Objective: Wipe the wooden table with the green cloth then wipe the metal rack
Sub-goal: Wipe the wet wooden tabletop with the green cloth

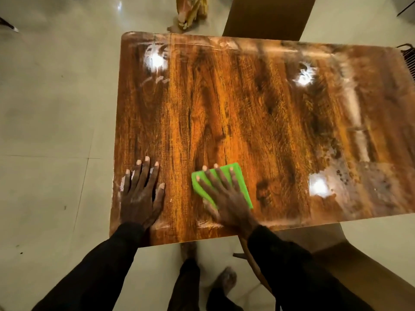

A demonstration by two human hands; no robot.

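The glossy wooden table fills the middle of the view. A folded green cloth lies flat near the table's front edge. My right hand presses on the cloth with straight, spread fingers. My left hand rests flat on the bare wood at the front left corner, fingers spread. Whitish smears show along the table's far and right parts. A dark metal rack peeks in at the right edge of the view, mostly cut off.
Light tiled floor surrounds the table. A brown cardboard-like panel stands behind the far edge, and another brown panel sits at the front right. A yellow patterned cloth hangs beyond the table. My legs stand below the front edge.
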